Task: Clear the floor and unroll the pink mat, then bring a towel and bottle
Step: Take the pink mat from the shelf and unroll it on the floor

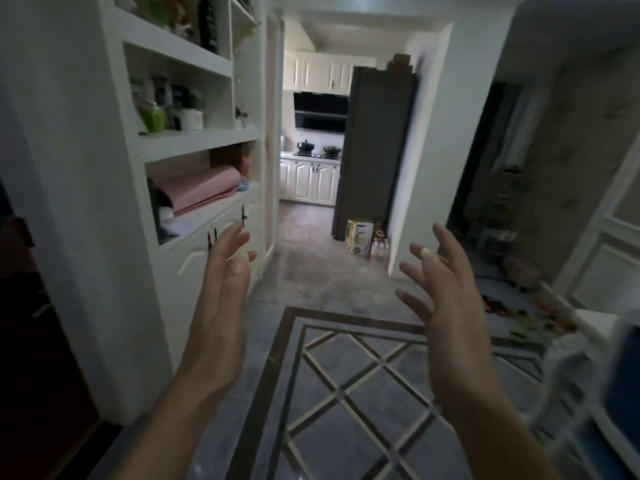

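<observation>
grey tiled floor (363, 403) with a pale diamond lattice and a dark brown border fills the near ground, bare where the lattice shows. above it both bare forearms reach forward. the left hand (221, 306) is raised with its palm turned inward, fingers spread and loose, gripping nothing. the right hand (446, 306) mirrors it, palm facing the left one, fingers splayed and empty; a small pale patch sits on one of its fingers. the two hands are well apart and touch nothing.

at the right edge, close by, stands a white piece of furniture (568, 393) with something blue on it, too blurred to identify. just beyond the left hand rises a white built-in shelf unit (114, 237) with cabinet doors and dark handles below. in its lowest open compartment lies the pink mat (204, 190), rolled and resting on its side on top of some folded pale things. the shelf above holds a green cup (152, 117), a white mug and several small jars, all blurred.

further on, a few boxes and packets (363, 237) sit on the floor at the foot of a dark grey refrigerator (377, 147). past the doorway is a kitchen with white cabinets (311, 181), two black pots (317, 148) on the hob and a dark range hood above. i cannot make out a towel or a bottle with any certainty.
</observation>
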